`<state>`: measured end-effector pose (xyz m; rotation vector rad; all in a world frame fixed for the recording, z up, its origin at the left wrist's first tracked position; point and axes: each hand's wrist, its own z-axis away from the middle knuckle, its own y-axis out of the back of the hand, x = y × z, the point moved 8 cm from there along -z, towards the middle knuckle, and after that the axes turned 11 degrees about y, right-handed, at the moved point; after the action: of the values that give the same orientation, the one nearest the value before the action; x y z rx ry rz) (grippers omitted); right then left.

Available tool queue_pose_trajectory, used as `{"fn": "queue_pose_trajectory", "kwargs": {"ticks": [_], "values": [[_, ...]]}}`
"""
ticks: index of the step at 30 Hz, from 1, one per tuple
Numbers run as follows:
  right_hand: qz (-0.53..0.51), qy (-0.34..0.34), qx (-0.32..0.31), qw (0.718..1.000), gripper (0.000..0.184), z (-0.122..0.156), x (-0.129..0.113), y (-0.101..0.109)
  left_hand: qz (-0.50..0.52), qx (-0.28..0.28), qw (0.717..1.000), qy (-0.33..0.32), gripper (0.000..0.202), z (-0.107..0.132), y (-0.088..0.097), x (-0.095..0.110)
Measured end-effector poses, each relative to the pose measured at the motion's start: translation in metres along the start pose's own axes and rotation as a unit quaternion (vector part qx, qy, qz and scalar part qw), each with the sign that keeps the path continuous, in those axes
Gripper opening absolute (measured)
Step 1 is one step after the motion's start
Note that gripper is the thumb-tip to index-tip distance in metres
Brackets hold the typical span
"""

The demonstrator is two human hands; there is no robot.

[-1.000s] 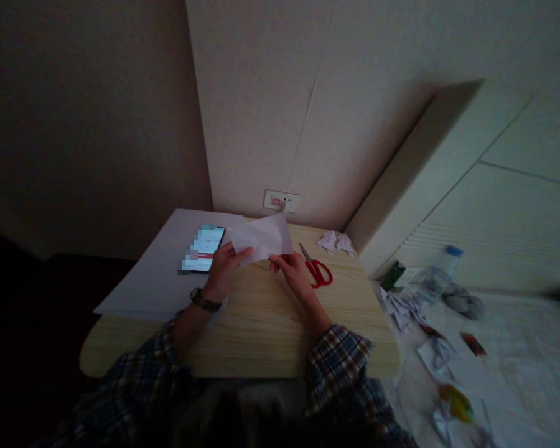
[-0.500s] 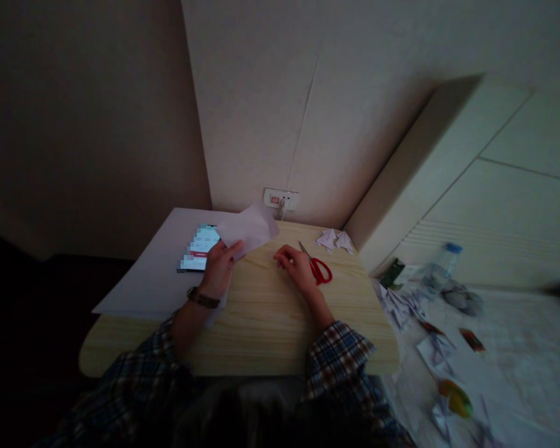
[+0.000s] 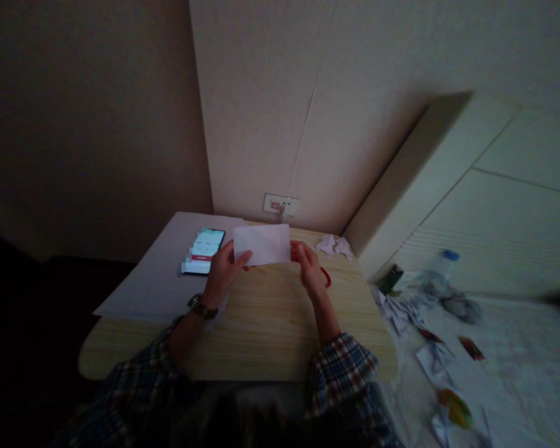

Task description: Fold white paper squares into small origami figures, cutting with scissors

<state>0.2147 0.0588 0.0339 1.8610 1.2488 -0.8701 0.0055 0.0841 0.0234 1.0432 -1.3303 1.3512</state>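
A white rectangular sheet of paper (image 3: 262, 244) is held up above the table between both hands. My left hand (image 3: 223, 274) grips its left edge, thumb on the front face. At the right edge, my right hand (image 3: 309, 269) pinches the sheet, its fingers partly behind it. Red-handled scissors (image 3: 327, 278) lie mostly hidden behind my right hand, with only a bit of the handle showing. Two folded paper pieces (image 3: 326, 244) sit at the table's far right corner. A lit phone (image 3: 208, 250) rests on large white sheets (image 3: 149, 274) left of my left hand.
The small wooden table (image 3: 270, 336) stands against a wall with a socket (image 3: 280, 204) and a plug in it. To the right, a bed surface (image 3: 522, 361) bears scattered folded papers (image 3: 396, 311), a blue-capped bottle (image 3: 444, 267) and a yellow-green object (image 3: 455, 407).
My right hand has moved up and taken hold of the sheet's right edge. The paper, tilted in my left hand before, now faces me level and has come slightly lower.
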Motion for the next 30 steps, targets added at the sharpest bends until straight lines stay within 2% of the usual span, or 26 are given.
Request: {"fn": "queue_pose_trajectory", "kwargs": {"ticks": [2, 4, 8, 11, 15, 18, 20, 22, 23, 25, 27, 29, 30], "values": [[-0.014, -0.008, -0.009, 1.0, 0.024, 0.004, -0.011, -0.01, -0.003, -0.004, 1.0, -0.002, 0.028, 0.006, -0.001, 0.008], [-0.027, -0.012, 0.0, 1.0, 0.023, 0.008, -0.023, -0.017, 0.008, 0.0, 1.0, -0.007, 0.029, 0.015, -0.002, 0.016], [-0.037, -0.007, 0.055, 0.998, 0.022, 0.013, -0.049, -0.021, 0.07, 0.027, 0.997, -0.003, 0.031, 0.033, -0.009, 0.026], [-0.05, 0.007, 0.066, 0.997, 0.02, 0.01, -0.073, -0.021, 0.106, 0.026, 0.994, 0.0, 0.031, 0.045, -0.021, 0.036], [-0.09, 0.031, 0.075, 0.993, 0.017, -0.002, -0.115, -0.017, 0.107, -0.01, 0.994, -0.009, 0.015, 0.056, -0.036, 0.067], [-0.082, 0.062, 0.061, 0.993, 0.016, -0.005, -0.148, -0.016, 0.107, -0.003, 0.994, -0.038, 0.014, 0.066, -0.034, 0.092], [-0.053, 0.086, 0.044, 0.994, 0.017, -0.001, -0.161, -0.013, 0.103, -0.005, 0.994, -0.042, 0.013, 0.074, -0.031, 0.098], [-0.003, 0.112, 0.012, 0.994, 0.02, 0.007, -0.16, -0.007, 0.091, 0.005, 0.995, -0.045, 0.014, 0.081, -0.023, 0.096], [0.024, 0.11, 0.006, 0.994, 0.022, 0.013, -0.15, 0.0, 0.082, 0.014, 0.996, -0.043, 0.017, 0.084, -0.018, 0.093], [0.083, 0.045, 0.004, 0.996, 0.025, 0.023, -0.112, 0.018, 0.066, 0.038, 0.997, -0.033, 0.022, 0.09, -0.008, 0.085], [0.129, -0.023, 0.03, 0.991, 0.023, 0.035, -0.074, 0.04, 0.057, 0.055, 0.997, -0.018, 0.021, 0.096, -0.001, 0.077], [0.13, -0.045, 0.029, 0.99, 0.025, 0.044, -0.056, 0.05, 0.042, 0.061, 0.997, 0.001, 0.018, 0.101, 0.001, 0.072], [0.123, -0.048, 0.025, 0.991, 0.027, 0.047, -0.056, 0.05, 0.021, 0.047, 0.999, 0.016, 0.017, 0.102, -0.002, 0.069]]}}
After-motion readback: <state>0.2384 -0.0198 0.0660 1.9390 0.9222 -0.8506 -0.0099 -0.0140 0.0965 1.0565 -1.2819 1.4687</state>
